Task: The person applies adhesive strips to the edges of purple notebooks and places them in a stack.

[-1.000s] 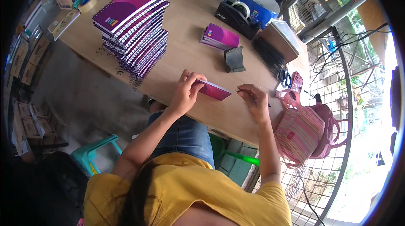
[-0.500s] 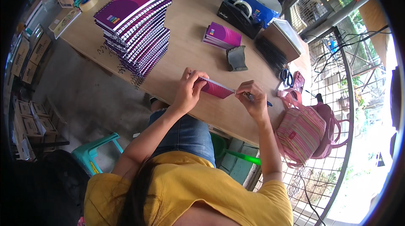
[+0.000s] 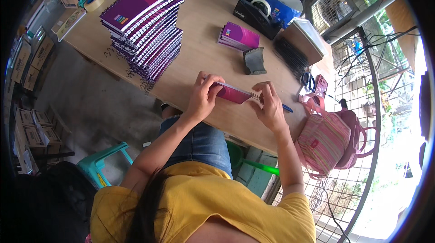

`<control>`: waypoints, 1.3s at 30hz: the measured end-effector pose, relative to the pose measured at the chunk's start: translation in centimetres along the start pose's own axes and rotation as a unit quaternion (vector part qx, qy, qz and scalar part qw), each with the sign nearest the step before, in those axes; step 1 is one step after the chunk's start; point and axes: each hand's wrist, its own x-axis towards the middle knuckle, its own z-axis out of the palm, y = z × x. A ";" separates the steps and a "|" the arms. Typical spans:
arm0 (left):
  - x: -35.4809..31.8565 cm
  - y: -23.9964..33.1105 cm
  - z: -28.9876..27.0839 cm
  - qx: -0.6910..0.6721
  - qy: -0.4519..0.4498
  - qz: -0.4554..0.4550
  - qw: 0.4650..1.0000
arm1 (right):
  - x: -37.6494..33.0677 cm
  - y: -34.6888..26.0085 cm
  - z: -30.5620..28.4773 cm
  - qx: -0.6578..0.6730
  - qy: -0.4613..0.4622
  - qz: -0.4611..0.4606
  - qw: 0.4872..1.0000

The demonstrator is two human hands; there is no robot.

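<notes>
My left hand (image 3: pixel 203 97) grips a small purple notebook (image 3: pixel 232 94) by its left end, thumb in front and fingers behind, holding it tilted above the table's near edge. A dark spiral wire coil (image 3: pixel 256 96) sticks out at the notebook's right end. Around that coil, my right hand (image 3: pixel 269 108) has its thumb and fingers apart; whether a fingertip touches the wire is hard to see. Beyond lie a short pile of small purple notebooks (image 3: pixel 240 37) and a curved grey piece (image 3: pixel 254 61). A tall stack of larger purple spiral notebooks (image 3: pixel 145 30) stands to the left.
A black tape dispenser (image 3: pixel 257 18), a blue-and-white container (image 3: pixel 280 5), black coils (image 3: pixel 292 57) and scissors (image 3: pixel 308 81) line the right side. A blue pen (image 3: pixel 287 108) lies by my right hand. Pink striped bag (image 3: pixel 322 141) at right; green stool (image 3: pixel 105 163) at left.
My right thumb and fingers have spread from their pinch at the notebook's right end, and the coil there now shows. The left hand keeps its hold, almost still.
</notes>
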 end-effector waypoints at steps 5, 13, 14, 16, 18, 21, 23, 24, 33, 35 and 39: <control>0.1 -0.1 0.0 0.022 0.005 0.036 0.999 | 0.3 -0.9 0.2 -0.045 0.029 -0.034 0.998; -0.5 -0.3 -0.4 0.013 -0.008 -0.029 0.999 | 3.1 0.9 0.1 -0.093 0.010 -0.006 0.996; -0.6 -0.8 -0.8 0.037 -0.009 -0.021 0.999 | 4.9 1.1 0.2 -0.081 0.034 0.045 0.995; -0.3 -0.4 0.1 0.009 0.011 0.017 1.000 | 8.3 5.8 1.1 -0.221 0.065 0.133 0.964; 0.0 0.1 0.5 0.011 0.004 0.023 1.000 | 11.3 6.9 2.7 -0.264 0.034 0.206 0.942; -0.7 -0.4 -0.4 -0.018 0.012 0.007 1.000 | 12.6 6.6 4.2 -0.212 -0.006 0.216 0.953; -1.1 -0.7 -2.3 0.000 0.031 0.017 0.999 | 11.1 6.0 3.5 -0.273 -0.036 0.149 0.950; -1.7 -1.6 -2.9 0.018 0.026 0.013 0.999 | 10.2 4.5 2.7 -0.277 -0.052 0.121 0.952; 0.5 0.0 1.0 -0.009 -0.017 0.047 0.999 | 2.5 10.4 0.3 -0.167 -0.045 0.080 0.982; 0.6 0.5 -0.1 0.016 -0.052 -0.022 0.998 | 3.0 8.8 -1.1 0.018 -0.116 0.101 0.988; 0.6 -1.1 -0.6 0.007 0.005 0.066 0.998 | 3.5 5.2 -2.9 0.226 -0.127 0.050 0.965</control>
